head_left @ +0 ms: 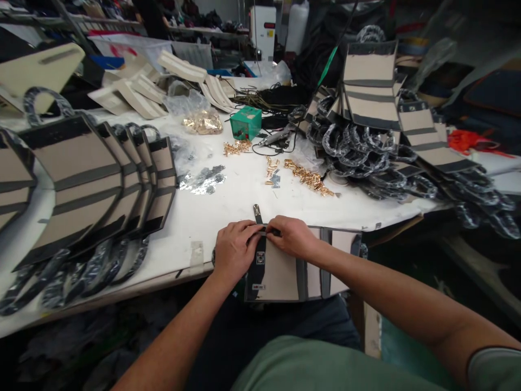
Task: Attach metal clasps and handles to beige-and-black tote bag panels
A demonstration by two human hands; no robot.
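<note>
A beige bag panel with dark grey trim (285,274) lies across the near edge of the white table (228,206) and hangs over my lap. My left hand (234,251) and my right hand (293,236) both rest on its top edge, fingers curled and pinching at the dark centre strap (258,260). The strap's tip (256,212) sticks out beyond my fingers. What small part sits under my fingertips is hidden.
Stacked finished beige-and-grey bags (93,179) fill the left. More bags with wrapped handles (378,141) pile up at the right. Gold metal fittings (309,176), silvery packets (203,179), a green box (245,122) and a hand tool (277,137) lie mid-table.
</note>
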